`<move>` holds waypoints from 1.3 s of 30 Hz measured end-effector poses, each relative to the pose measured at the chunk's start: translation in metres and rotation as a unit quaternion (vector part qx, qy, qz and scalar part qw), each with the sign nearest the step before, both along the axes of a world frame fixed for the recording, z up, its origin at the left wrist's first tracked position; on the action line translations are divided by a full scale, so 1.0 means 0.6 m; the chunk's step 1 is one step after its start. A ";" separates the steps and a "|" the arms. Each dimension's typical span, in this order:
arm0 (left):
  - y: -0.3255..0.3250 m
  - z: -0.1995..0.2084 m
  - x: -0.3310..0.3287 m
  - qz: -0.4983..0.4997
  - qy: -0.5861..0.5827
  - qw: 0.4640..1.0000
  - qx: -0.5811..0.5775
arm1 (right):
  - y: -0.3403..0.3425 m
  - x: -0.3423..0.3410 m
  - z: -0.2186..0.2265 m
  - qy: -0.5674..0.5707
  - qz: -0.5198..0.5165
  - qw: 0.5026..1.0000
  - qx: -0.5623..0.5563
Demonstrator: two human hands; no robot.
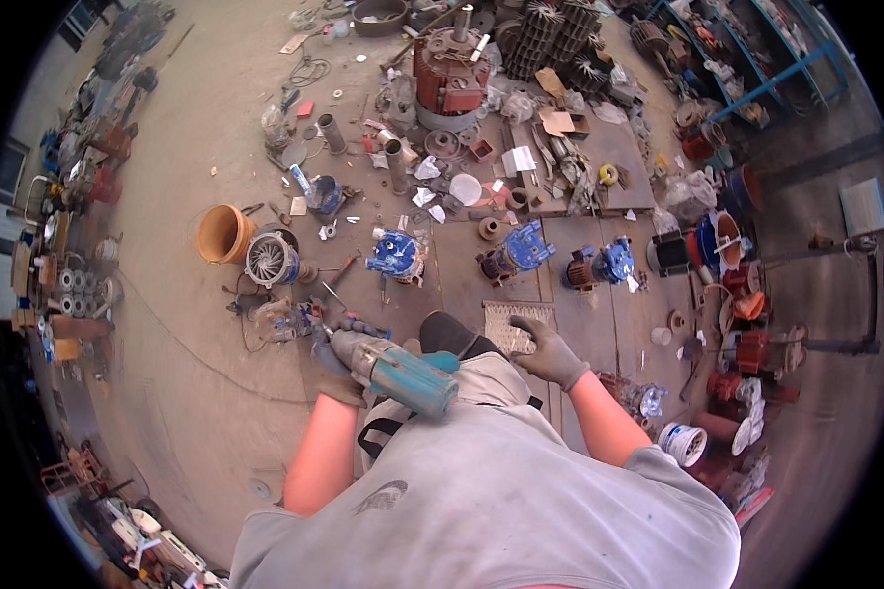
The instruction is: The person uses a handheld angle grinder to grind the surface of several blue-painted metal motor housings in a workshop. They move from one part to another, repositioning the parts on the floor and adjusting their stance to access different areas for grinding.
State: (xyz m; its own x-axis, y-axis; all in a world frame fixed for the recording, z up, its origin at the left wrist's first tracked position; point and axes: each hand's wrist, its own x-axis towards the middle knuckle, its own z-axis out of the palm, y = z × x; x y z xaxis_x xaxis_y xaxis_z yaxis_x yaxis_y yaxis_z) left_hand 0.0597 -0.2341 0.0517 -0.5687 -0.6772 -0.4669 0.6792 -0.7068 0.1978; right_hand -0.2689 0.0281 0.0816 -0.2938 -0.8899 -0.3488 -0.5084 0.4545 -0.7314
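Note:
My left hand (337, 374), in a grey work glove, is closed around a corded-style power tool (408, 378) with a teal body and a worn grey metal front. The tool lies across the front of my lap, its nose pointing up and left toward a small, partly dismantled machine (283, 321) on the floor. My right hand (554, 357), also gloved, is held with fingers apart and slightly bent, beside my right knee. Just past its fingertips is a woven mat-like panel (501, 319); whether they touch I cannot tell.
Blue-painted motors (397, 254) stand in a row ahead, with another blue unit (527, 245) to the right. An orange bucket (224, 234) stands beside a finned motor (270, 258) at left. A large red motor (450, 77) rises at the back among loose parts. Hand tools (342, 269) lie close by.

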 end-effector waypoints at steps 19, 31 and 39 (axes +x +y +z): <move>-0.121 -0.124 -0.227 0.216 0.010 0.940 0.264 | -0.518 -0.059 -0.070 -0.254 0.366 0.880 0.163; -0.228 -0.472 -0.332 0.318 0.177 0.871 0.330 | -0.633 -0.136 -0.349 -0.435 -0.039 0.773 0.461; -0.208 -0.604 -0.269 0.337 0.199 0.828 0.401 | -0.655 -0.035 -0.450 -0.148 0.051 0.870 0.467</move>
